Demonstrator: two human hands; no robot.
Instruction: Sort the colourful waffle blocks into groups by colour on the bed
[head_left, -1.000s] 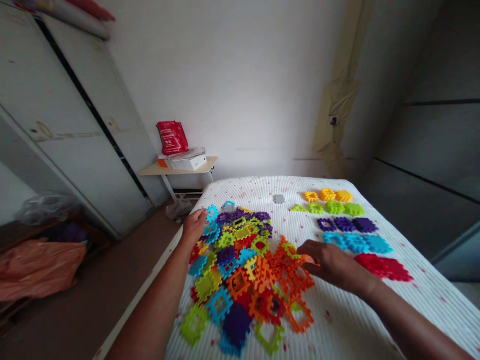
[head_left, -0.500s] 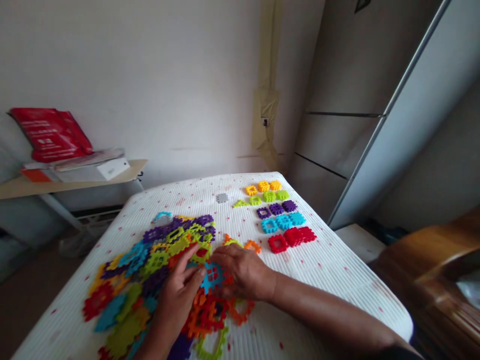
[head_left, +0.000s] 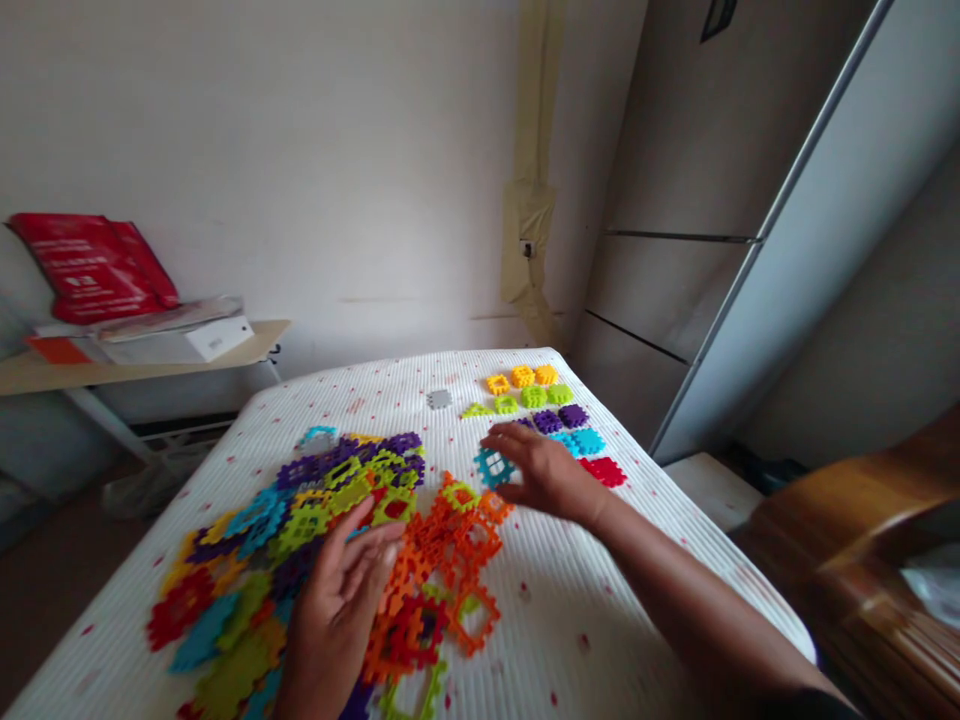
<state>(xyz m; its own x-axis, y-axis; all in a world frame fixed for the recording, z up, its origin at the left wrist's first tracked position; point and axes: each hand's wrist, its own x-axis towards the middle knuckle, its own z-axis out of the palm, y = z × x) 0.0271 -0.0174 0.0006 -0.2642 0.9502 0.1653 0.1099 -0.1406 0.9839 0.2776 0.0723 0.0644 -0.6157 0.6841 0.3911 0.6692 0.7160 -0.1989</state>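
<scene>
Right of centre, my right hand [head_left: 546,475] grips a blue window-patterned piece [head_left: 495,467] by its edge, probably for an easy hold; my left hand [head_left: 337,605] is open, empty, over the colourful pile [head_left: 431,540] lower left.

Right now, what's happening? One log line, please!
left-hand grip: open over mixed pile | right-hand grip: holding blue window piece | grey piece: apart on white cover
</scene>
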